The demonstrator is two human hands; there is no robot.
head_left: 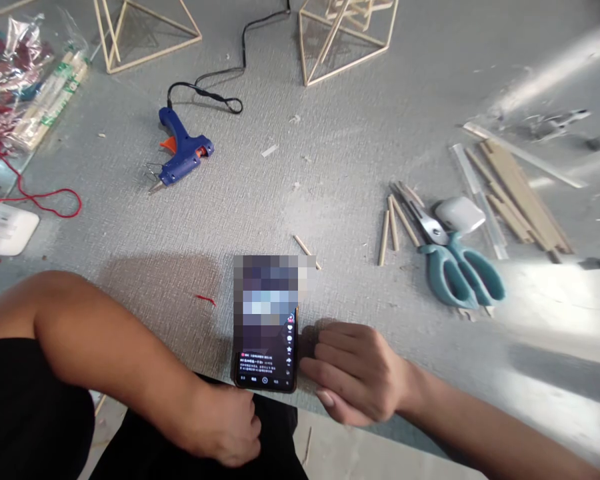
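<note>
A smartphone (266,360) lies on the grey table near its front edge, screen lit. My right hand (353,373) rests beside the phone's right edge, fingers curled and close together, fingertips touching or nearly touching the phone. My left hand (227,427) hangs below the table edge over my dark-clothed lap, fingers loosely curled, just under the phone's lower end. Neither hand visibly holds anything.
A blue glue gun (183,148) with black cord lies at mid-left. Teal scissors (455,267), short wooden sticks (393,230) and flat slats (517,193) are at right. Two stick frames (347,37) stand at the back. Plastic bags (25,80) and red string (40,197) sit far left.
</note>
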